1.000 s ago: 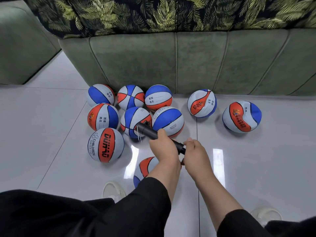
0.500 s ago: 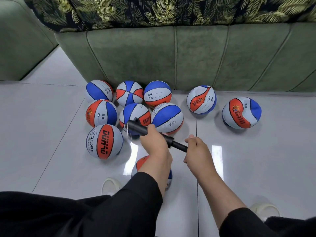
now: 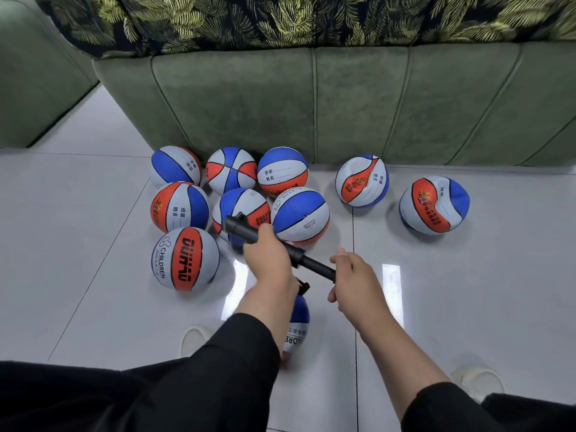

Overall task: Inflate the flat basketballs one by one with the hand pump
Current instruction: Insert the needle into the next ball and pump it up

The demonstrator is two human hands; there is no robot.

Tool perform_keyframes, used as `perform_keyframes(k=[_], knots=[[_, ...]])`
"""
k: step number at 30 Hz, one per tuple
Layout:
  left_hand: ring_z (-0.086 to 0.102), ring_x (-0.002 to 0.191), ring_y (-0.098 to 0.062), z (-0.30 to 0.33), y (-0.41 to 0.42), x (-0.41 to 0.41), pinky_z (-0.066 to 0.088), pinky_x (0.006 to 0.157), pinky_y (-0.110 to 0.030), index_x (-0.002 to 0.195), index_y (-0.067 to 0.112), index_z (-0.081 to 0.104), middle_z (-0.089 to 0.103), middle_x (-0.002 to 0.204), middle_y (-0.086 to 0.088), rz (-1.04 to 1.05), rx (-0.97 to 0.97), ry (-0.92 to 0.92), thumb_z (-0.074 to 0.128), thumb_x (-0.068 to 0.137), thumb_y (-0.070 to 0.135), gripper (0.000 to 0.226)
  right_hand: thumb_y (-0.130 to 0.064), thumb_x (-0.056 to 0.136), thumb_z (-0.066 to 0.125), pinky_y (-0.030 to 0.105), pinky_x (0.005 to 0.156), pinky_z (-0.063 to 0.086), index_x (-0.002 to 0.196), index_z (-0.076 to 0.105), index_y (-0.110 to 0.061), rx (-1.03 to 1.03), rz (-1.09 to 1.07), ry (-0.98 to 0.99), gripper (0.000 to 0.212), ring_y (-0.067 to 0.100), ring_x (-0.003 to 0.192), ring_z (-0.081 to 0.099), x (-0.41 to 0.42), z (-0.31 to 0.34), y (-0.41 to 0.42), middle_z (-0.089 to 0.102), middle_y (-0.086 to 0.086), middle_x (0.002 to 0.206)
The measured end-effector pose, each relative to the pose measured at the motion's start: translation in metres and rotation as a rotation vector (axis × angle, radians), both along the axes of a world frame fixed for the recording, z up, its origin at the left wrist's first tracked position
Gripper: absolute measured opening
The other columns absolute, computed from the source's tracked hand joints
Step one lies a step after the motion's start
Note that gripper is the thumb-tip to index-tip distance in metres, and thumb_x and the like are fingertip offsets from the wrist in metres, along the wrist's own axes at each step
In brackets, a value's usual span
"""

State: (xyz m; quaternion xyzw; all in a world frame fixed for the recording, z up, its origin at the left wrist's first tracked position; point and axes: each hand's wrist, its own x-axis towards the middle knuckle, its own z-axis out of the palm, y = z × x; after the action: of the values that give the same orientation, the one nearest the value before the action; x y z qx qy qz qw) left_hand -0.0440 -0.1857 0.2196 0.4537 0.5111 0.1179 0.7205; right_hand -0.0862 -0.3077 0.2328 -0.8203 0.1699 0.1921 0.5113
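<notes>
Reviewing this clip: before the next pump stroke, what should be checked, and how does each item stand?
1. Left hand grips the pump barrel: ok.
2. Right hand grips the pump handle: ok.
3. Rod drawn out, ready to push in: ok.
4. Needle seated in the ball under the arms: cannot tell, the left hand hides it.
5. That ball held steady: cannot tell.
6. Dented balls by the sofa waiting: ok.

– Where's your pump?
– Black hand pump (image 3: 268,243) slants across above the floor, rod drawn out at its right end.
– And the balls?
– One ball (image 3: 298,322) under it, mostly hidden. Two dented balls (image 3: 434,204) lie right; seven round ones (image 3: 185,258) cluster left.
</notes>
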Motion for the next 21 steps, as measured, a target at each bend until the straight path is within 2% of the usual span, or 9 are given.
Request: perform_keyframes(k=[3, 5, 7, 10, 13, 17, 21], knots=[[0.055, 0.07, -0.018, -0.007, 0.011, 0.002, 0.049, 0.063, -0.031, 0.099, 0.018, 0.063, 0.059, 0.084, -0.002, 0.047, 0.005, 0.028, 0.062, 0.093, 0.029, 0.013, -0.043, 0.108, 0.03, 0.045, 0.087, 0.053, 0.106, 0.06, -0.018, 0.001, -0.003, 0.01, 0.039, 0.024, 0.073, 0.064, -0.001, -0.003, -0.001, 0.07, 0.015, 0.089], [0.055, 0.069, -0.018, -0.004, 0.005, 0.0, 0.048, 0.06, -0.03, 0.11, 0.015, 0.065, 0.059, 0.085, -0.002, 0.065, -0.011, 0.021, 0.061, 0.094, 0.031, 0.023, -0.041, 0.108, 0.029, 0.048, 0.093, 0.052, 0.109, 0.061, -0.018, -0.009, -0.01, 0.007, 0.04, 0.032, 0.093, 0.064, -0.001, -0.005, 0.002, 0.07, 0.016, 0.096], [0.056, 0.07, -0.019, -0.001, -0.007, -0.003, 0.047, 0.059, -0.029, 0.117, 0.014, 0.063, 0.059, 0.085, -0.002, 0.064, -0.022, 0.002, 0.06, 0.096, 0.029, 0.026, -0.039, 0.108, 0.029, 0.047, 0.093, 0.051, 0.109, 0.06, -0.018, -0.016, -0.025, 0.013, 0.038, 0.033, 0.099, 0.063, 0.002, -0.005, 0.006, 0.07, 0.015, 0.098], [0.063, 0.077, -0.022, 0.005, -0.024, -0.005, 0.051, 0.064, -0.03, 0.123, 0.014, 0.062, 0.067, 0.093, -0.004, 0.045, -0.023, -0.036, 0.059, 0.096, 0.025, 0.028, -0.036, 0.107, 0.029, 0.044, 0.087, 0.051, 0.107, 0.058, -0.018, -0.022, -0.015, 0.001, 0.035, 0.035, 0.095, 0.065, 0.006, 0.0, 0.014, 0.068, 0.012, 0.094], [0.066, 0.081, -0.024, 0.008, -0.03, -0.006, 0.052, 0.066, -0.031, 0.121, 0.012, 0.061, 0.071, 0.099, -0.008, 0.028, -0.003, -0.024, 0.059, 0.097, 0.021, 0.026, -0.041, 0.108, 0.028, 0.044, 0.086, 0.052, 0.108, 0.058, -0.019, -0.011, -0.004, -0.021, 0.038, 0.034, 0.093, 0.066, 0.008, 0.003, 0.018, 0.068, 0.009, 0.096], [0.064, 0.074, -0.023, 0.008, -0.026, -0.006, 0.054, 0.067, -0.034, 0.118, 0.009, 0.063, 0.067, 0.09, -0.006, -0.004, 0.005, -0.024, 0.059, 0.094, 0.023, 0.028, -0.044, 0.108, 0.028, 0.048, 0.084, 0.054, 0.099, 0.057, -0.019, 0.012, 0.011, -0.034, 0.04, 0.033, 0.085, 0.065, 0.005, 0.004, 0.019, 0.068, 0.012, 0.086], [0.061, 0.072, -0.021, 0.007, -0.009, 0.002, 0.055, 0.065, -0.034, 0.104, 0.016, 0.061, 0.061, 0.085, -0.003, 0.001, 0.003, -0.013, 0.06, 0.094, 0.025, 0.013, -0.043, 0.107, 0.031, 0.047, 0.081, 0.052, 0.101, 0.059, -0.017, 0.026, -0.024, -0.022, 0.038, 0.022, 0.063, 0.059, 0.005, 0.006, 0.006, 0.069, 0.015, 0.076]])
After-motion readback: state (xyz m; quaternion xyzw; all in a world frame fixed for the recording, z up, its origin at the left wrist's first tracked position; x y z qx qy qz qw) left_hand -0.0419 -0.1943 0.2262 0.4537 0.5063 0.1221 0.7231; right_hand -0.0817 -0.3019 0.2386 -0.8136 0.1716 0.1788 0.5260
